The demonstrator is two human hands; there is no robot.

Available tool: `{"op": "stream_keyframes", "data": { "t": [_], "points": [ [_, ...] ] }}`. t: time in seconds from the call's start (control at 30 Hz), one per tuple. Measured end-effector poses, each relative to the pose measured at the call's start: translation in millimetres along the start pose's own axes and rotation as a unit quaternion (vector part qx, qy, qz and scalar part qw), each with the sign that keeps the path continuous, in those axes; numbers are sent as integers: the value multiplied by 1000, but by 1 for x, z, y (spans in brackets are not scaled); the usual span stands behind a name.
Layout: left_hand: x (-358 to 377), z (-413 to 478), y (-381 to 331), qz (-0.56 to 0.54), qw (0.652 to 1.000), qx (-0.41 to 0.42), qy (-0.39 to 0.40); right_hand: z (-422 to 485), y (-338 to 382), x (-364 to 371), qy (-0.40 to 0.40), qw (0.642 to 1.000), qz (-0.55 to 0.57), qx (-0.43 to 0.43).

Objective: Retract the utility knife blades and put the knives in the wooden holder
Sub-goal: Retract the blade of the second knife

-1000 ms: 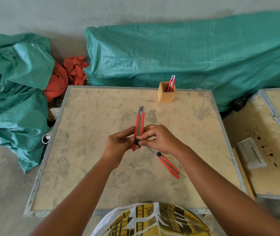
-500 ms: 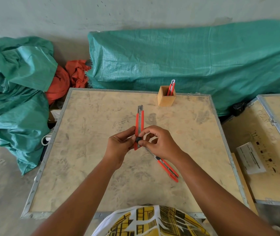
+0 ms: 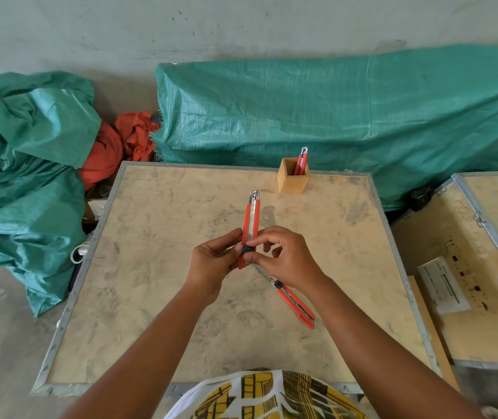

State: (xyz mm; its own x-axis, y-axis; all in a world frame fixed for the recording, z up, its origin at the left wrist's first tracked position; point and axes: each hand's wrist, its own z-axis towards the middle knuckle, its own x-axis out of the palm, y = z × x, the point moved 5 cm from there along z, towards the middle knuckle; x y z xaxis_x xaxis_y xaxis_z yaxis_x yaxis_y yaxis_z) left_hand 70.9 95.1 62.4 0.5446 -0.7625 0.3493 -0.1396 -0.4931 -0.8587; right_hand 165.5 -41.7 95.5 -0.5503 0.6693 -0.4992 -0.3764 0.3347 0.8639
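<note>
I hold a red utility knife (image 3: 251,220) upright over the middle of the table, its metal tip pointing away from me. My left hand (image 3: 211,263) grips its lower end. My right hand (image 3: 284,257) pinches the black slider knob with thumb and forefinger. A second red knife (image 3: 294,302) lies flat on the table, partly under my right wrist. The wooden holder (image 3: 291,179) stands at the table's far edge with one red knife (image 3: 301,160) standing in it.
The table (image 3: 151,297) is a plywood crate lid with a metal rim. A second crate (image 3: 483,267) with a paper label sits to the right. Green tarps (image 3: 332,116) and an orange cloth (image 3: 120,143) lie behind and to the left.
My right fingers have shifted on the slider knob and opened a little. The knife has stayed upright in both hands; the camera view has shifted slightly.
</note>
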Motion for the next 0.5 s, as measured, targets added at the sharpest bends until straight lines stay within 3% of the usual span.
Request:
{"op": "stream_keyframes", "data": {
  "t": [0.2,0.33,0.5],
  "points": [
    [2,2,-1,1,1000,-4,-10,-2,-3,-1,-31,1000,3,1],
    [6,6,1,12,1000,3,-2,-1,-10,-6,-36,995,79,42],
    [18,18,-1,56,998,4,12,16,-23,-20,-76,992,78,71]
  ]
}}
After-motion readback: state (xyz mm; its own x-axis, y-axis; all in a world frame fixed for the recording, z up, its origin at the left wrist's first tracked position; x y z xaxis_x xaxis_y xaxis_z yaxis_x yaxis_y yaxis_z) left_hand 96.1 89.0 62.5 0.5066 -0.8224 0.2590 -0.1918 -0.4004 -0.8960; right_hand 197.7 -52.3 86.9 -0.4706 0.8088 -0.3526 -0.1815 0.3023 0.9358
